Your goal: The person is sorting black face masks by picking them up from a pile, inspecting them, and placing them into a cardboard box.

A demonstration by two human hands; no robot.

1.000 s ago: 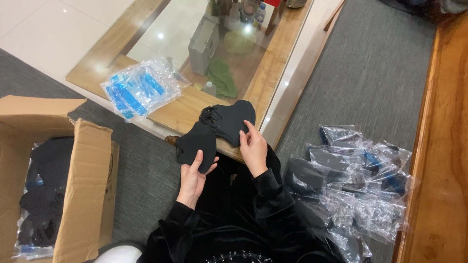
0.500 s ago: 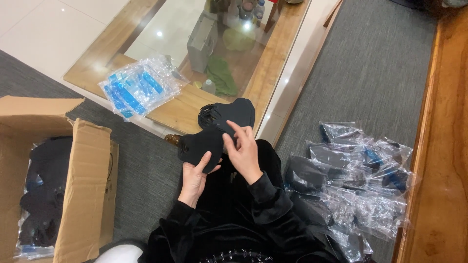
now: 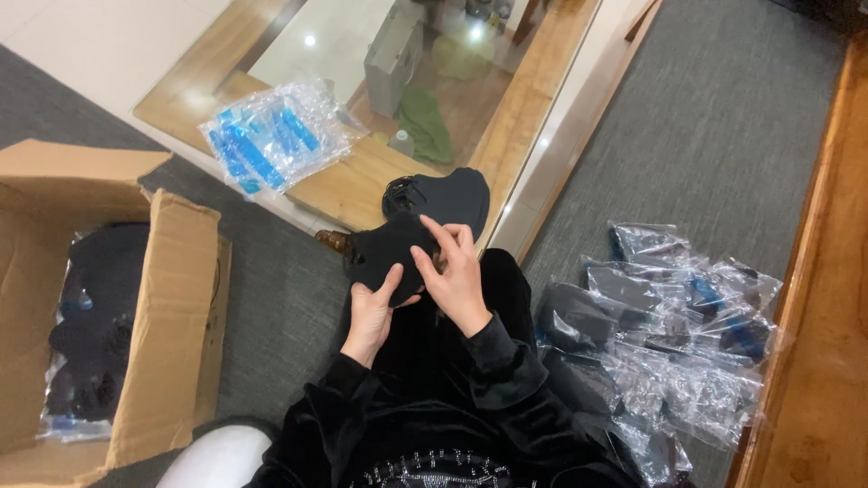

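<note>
A black fabric piece [image 3: 384,251] is held over my lap between both hands. My left hand [image 3: 372,312] grips its lower edge from below. My right hand [image 3: 455,271] presses on its right side with fingers spread over the cloth. A second black fabric piece [image 3: 448,194] lies just beyond, on the corner of the wooden-framed glass table [image 3: 520,99]. My black sleeves and trousers fill the bottom of the view.
An open cardboard box [image 3: 158,325] at the left holds dark bagged items. A heap of clear bags with blue parts [image 3: 271,136] lies on the table. Several clear plastic bags with dark items [image 3: 669,334] lie on the grey carpet at the right. A wooden ledge [image 3: 827,298] runs along the right edge.
My right hand has come off the piece on the table and moved left onto the piece in my left hand. The held piece has risen slightly toward the table corner.
</note>
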